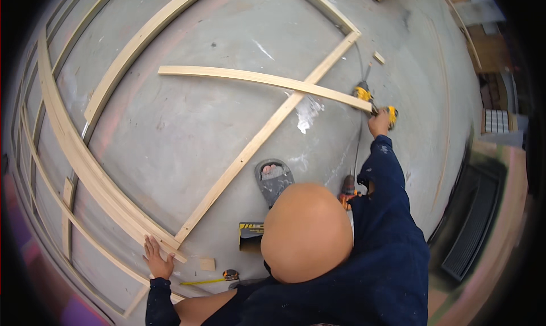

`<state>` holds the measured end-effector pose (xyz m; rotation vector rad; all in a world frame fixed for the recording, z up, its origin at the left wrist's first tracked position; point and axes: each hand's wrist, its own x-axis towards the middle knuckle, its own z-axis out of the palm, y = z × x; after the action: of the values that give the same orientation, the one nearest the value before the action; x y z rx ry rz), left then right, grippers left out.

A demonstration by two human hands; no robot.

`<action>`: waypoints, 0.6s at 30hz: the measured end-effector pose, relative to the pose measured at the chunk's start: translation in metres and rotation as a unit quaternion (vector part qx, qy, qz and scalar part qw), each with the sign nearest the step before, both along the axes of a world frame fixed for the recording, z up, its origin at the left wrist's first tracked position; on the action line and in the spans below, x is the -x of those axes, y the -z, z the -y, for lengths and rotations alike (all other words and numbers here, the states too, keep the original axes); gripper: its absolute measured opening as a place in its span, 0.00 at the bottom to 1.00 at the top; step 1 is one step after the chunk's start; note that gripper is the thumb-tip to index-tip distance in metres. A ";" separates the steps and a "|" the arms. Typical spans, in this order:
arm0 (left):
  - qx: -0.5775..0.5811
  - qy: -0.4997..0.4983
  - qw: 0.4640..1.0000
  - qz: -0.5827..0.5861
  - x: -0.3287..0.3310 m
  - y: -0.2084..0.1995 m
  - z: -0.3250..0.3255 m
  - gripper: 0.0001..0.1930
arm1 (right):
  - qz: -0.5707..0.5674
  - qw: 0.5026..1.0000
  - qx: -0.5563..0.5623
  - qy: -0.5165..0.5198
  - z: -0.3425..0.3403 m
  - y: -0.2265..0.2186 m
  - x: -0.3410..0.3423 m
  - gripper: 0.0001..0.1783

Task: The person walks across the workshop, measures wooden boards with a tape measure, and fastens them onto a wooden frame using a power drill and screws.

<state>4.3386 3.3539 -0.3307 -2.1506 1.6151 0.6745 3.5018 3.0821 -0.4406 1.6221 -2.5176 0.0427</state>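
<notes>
My left hand (158, 260) lies with fingers spread on the near end of a long pale timber frame (108, 181). Just right of it, a straight timber (244, 155) meets that frame and runs up to a far corner. Across this timber lies a loose wooden plank (239, 76). At the plank's right end, my right hand (379, 124) is closed around a yellow and black cordless drill (362, 92). The drill's yellow base shows beside my fingers, and its bit points away from me. Plank and hand hide part of its handle.
Near my bent knee (307, 232) lie an orange and black drill (348, 194) and a black and yellow box (250, 229). A tape measure (230, 275) with its blade out and a wood offcut (207, 264) lie near my left hand. Another offcut (379, 57) lies beyond the yellow drill.
</notes>
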 end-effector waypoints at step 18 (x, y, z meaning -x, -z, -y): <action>-0.013 -0.010 1.000 0.010 -0.003 -0.006 0.003 0.49 | 0.178 0.970 -0.003 0.165 0.002 0.004 0.007 0.31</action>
<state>4.3420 3.3513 -0.3246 -2.1504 1.5687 0.6753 3.4946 3.0803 -0.4442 1.2677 -3.0282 0.3150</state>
